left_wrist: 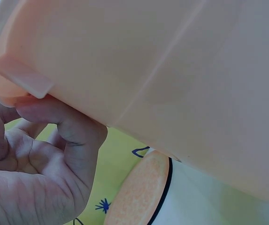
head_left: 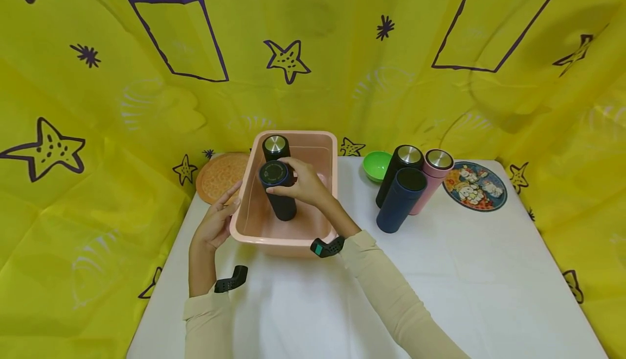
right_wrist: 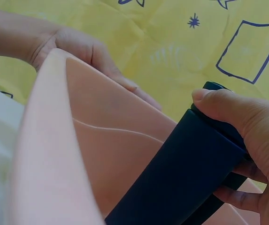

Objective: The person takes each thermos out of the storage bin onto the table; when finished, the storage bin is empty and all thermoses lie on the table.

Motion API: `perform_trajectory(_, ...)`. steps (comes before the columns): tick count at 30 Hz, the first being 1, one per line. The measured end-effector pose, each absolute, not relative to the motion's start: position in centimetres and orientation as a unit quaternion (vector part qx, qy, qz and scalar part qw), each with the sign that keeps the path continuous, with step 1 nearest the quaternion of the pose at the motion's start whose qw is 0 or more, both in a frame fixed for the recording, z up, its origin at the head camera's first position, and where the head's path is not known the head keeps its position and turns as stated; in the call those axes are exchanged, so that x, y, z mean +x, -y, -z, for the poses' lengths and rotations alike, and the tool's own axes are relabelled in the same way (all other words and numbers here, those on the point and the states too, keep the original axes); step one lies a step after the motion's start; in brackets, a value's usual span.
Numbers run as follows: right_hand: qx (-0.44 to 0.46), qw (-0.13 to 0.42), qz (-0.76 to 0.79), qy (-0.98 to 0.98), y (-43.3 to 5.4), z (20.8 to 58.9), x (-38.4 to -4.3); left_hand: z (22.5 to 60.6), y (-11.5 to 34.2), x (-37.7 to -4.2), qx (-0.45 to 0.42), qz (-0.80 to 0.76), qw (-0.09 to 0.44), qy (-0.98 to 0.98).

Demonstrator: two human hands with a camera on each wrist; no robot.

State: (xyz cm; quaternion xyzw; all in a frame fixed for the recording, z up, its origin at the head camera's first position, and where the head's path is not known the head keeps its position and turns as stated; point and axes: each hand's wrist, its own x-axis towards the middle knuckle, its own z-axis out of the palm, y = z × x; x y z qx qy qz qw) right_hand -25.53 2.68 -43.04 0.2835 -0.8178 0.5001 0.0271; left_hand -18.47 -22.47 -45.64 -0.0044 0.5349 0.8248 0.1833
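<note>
A pink plastic tub (head_left: 292, 241) stands on the table. My left hand (head_left: 217, 220) is at its left side, thumb and fingers touching the outside of the wall just below the rim. Inside the tub, my right hand (head_left: 304, 182) grips a dark blue flask (head_left: 282, 201) round its top, thumb on the near side and fingers on the far side. The flask is upright in the head view, and its dark lid (head_left: 274, 172) shows. Directly behind it stands another dark flask (head_left: 276, 144) with a silver-topped lid, mostly hidden below.
To the right stand a black flask (head_left: 395, 177), a navy flask (head_left: 401, 201) and a pink flask (head_left: 430, 178), close together. A green bowl (head_left: 376, 165) is left of them, a round picture mat (head_left: 474, 186) right. A round orange mat (head_left: 221, 177) lies behind my left hand.
</note>
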Motion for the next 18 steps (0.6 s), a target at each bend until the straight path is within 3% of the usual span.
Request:
perform_trajectory(9,0.268,0.017,-0.523,0.809,-2.7,42.8,-25.3,45.7,22.5,-18.4,0.003,-0.826,0.182,-0.533)
perform_trajectory(18,0.257,0.045,-0.529,0.808,-2.9,41.0,-24.5,45.7,22.5,-18.5,0.003,-0.822,0.182,-0.539)
